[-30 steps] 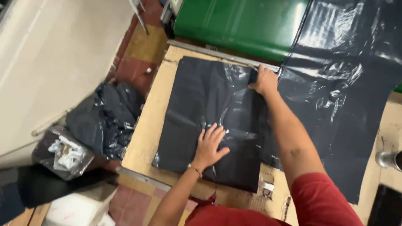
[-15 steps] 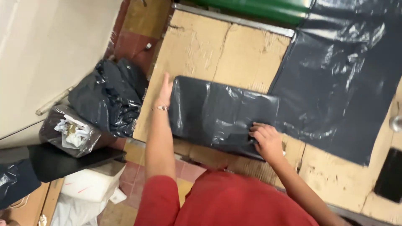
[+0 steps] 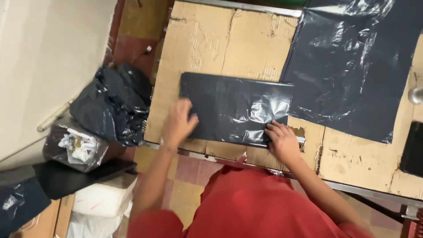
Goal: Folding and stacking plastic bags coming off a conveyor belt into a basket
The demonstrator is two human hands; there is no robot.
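On the near edge of the folded black bag [image 3: 235,108], our right hand [image 3: 282,141] pressed flat and our left hand [image 3: 178,123] lay open (nothing gripped); folded into a strip on the cardboard-topped table [image 3: 211,39], further folds seemingly left.

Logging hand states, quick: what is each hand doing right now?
Left hand: blurred, fingers curled, on the left end of the folded black plastic bag; a grip cannot be told.
Right hand: open, pressing flat on the bag's near right corner.
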